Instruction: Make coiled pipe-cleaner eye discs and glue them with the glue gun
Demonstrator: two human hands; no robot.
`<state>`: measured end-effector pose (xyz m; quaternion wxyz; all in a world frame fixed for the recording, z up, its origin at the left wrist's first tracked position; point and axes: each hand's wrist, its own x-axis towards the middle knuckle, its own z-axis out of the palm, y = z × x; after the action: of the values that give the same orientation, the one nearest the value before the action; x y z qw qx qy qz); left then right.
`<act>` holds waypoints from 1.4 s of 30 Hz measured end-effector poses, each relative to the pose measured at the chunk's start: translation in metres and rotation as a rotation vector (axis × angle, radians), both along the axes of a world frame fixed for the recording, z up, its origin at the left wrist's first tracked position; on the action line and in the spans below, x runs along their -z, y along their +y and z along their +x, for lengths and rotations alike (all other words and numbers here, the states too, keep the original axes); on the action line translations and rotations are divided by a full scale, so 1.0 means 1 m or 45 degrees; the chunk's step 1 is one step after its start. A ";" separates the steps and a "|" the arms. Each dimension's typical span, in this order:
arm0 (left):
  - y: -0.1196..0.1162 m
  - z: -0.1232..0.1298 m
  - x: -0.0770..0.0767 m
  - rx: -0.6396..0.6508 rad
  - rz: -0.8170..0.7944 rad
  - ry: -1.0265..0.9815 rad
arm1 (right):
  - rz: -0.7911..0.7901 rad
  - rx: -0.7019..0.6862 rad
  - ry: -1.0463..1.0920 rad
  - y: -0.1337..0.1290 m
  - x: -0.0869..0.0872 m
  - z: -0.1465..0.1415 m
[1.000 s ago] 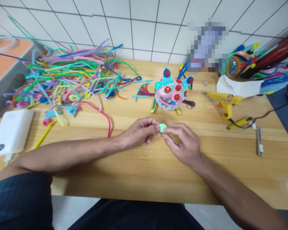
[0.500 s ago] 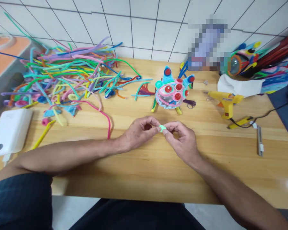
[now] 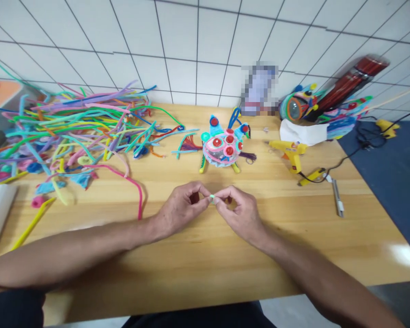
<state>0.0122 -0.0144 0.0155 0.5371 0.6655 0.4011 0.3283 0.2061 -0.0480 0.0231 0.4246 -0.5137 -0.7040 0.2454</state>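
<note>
Green piece [image 3: 212, 196] is pinched by your left hand [image 3: 181, 207] and right hand [image 3: 241, 212]. Beyond, a colourful figure [image 3: 222, 150] stands on the bench [image 3: 184, 273].

tiny pale green piece [image 3: 212, 196], mostly covered, pinched between left hand [image 3: 181, 208] and right hand [image 3: 242, 214]

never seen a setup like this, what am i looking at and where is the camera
There is no machine here, just one person's bare hands. The view comes from a camera worn on the head, looking forward and down, so the forearms reach in from below. The left hand and right hand pinch a small green piece between their fingertips, which hide part of it. On the wooden table, a colourful figure stands beyond the hands. A heap of fuzzy craft stems lies to the left, and a yellow glue gun to the right.
</note>
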 end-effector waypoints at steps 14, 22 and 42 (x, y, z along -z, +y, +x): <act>0.005 0.001 -0.001 0.023 0.336 0.164 | -0.083 -0.009 0.055 0.001 0.004 0.003; 0.013 -0.001 -0.008 0.072 0.067 0.066 | -0.095 0.023 0.064 0.004 0.002 0.005; 0.009 -0.002 -0.005 0.069 0.260 0.071 | -0.186 0.034 0.143 0.005 0.000 0.008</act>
<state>0.0101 -0.0053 0.0204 0.4638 0.7364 0.3620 0.3342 0.2136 -0.0435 0.0229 0.4280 -0.5382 -0.6523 0.3188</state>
